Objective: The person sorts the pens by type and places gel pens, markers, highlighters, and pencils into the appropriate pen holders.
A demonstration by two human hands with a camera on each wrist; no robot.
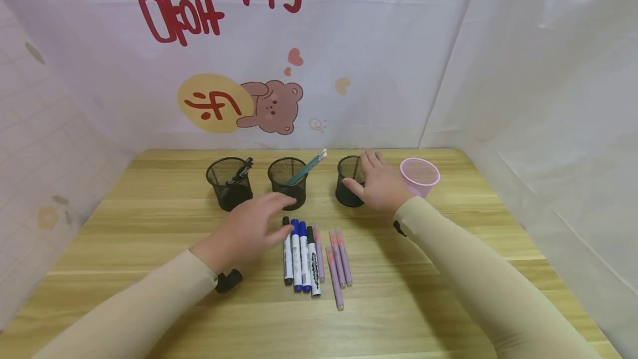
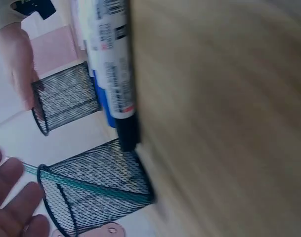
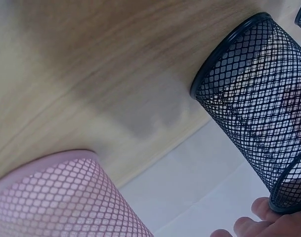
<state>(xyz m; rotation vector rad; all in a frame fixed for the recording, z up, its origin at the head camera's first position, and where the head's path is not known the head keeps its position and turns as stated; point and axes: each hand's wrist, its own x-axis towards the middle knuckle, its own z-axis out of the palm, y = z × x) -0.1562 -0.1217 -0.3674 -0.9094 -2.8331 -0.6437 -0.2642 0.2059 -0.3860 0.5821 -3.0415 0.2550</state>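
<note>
My left hand (image 1: 249, 229), fingers loosely extended and holding nothing, hovers beside the upper ends of several white whiteboard markers (image 1: 304, 256) with blue or black caps. In the left wrist view its fingers (image 2: 17, 207) appear near the mouth of a black mesh pen holder (image 2: 96, 185) containing green pencils. My right hand (image 1: 381, 184) is at another black mesh pen holder (image 1: 349, 190), its fingertips (image 3: 261, 207) right at the rim and its fingers fairly straight. Several light purple pens (image 1: 336, 270) lie to the right of the markers.
A pink mesh pen holder (image 1: 420, 173) stands right of my right hand. At the far left, a black mesh pen holder (image 1: 230, 190) contains black pens (image 1: 241, 170). White printed curtains (image 1: 369, 71) border the wooden table (image 1: 399, 303) at the back and sides.
</note>
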